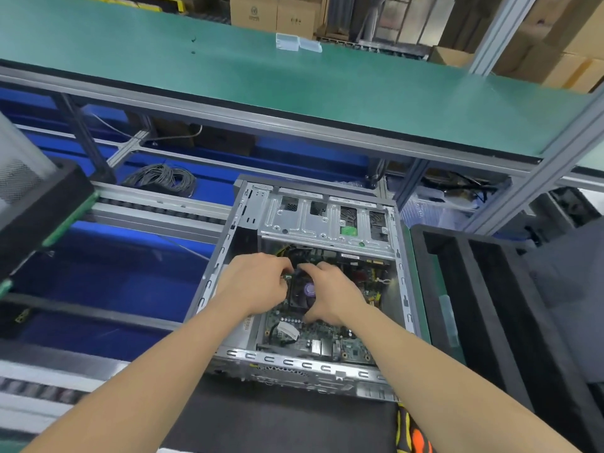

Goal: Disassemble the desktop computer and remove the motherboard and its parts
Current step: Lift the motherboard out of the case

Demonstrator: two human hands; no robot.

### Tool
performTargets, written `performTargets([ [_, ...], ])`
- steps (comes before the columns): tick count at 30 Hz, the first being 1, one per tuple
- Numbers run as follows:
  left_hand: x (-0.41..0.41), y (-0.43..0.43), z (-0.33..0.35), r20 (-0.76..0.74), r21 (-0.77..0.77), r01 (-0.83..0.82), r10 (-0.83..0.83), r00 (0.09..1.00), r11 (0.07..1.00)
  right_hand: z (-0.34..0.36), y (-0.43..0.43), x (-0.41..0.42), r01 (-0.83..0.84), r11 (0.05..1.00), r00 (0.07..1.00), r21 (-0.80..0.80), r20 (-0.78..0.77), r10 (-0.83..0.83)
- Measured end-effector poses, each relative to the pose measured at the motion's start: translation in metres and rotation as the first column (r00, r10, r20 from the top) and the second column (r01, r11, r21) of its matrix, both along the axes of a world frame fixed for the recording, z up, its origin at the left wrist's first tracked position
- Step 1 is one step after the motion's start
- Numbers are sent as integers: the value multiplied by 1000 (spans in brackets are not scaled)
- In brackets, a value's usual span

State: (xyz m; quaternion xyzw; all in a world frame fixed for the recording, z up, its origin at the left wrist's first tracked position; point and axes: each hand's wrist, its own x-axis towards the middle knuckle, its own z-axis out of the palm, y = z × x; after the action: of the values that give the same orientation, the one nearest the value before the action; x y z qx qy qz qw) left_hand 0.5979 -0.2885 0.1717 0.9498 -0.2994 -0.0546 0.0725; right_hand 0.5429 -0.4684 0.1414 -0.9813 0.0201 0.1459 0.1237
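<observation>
- The computer case [295, 361] lies on its side with the open face up, directly in front of you.
- The motherboard [330, 335] is seated in the bottom of the case, in the half nearest you.
- The cooler [302, 297] sits on the motherboard, near the centre of the case.
- Your left hand [258, 282] reaches into the case from the left. Its fingers are curled, and the tips pinch a small part [288, 276] at the far left corner of the cooler. You cannot tell what the part is.
- Your right hand [333, 291] reaches in beside it and grips the cooler: the forefinger hooks over the far edge and the thumb presses at the near edge.
- The drive cage [313, 220] spans the far half of the case.
- A white plug [288, 331] lies on the motherboard, toward the near left corner of the case.
- A black foam tray [483, 289] stands just right of the case.
- A coil of cable [161, 178] lies beyond the far left corner of the case.
- A green shelf [294, 83] runs above and beyond the case.
</observation>
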Motion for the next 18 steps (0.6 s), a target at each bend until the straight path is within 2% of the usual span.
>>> performTargets([
  [6, 1, 0, 1, -15, 50, -1, 2, 1000, 999, 2, -2, -2, 31, 999, 997, 22, 72, -33],
  [13, 1, -2, 1, -26, 54, -22, 23, 999, 998, -3, -2, -1, 80, 997, 994, 10, 68, -81],
  [18, 3, -4, -1, 18, 36, 60, -61, 998, 998, -1, 1, -5, 37, 993, 991, -113, 129, -22],
])
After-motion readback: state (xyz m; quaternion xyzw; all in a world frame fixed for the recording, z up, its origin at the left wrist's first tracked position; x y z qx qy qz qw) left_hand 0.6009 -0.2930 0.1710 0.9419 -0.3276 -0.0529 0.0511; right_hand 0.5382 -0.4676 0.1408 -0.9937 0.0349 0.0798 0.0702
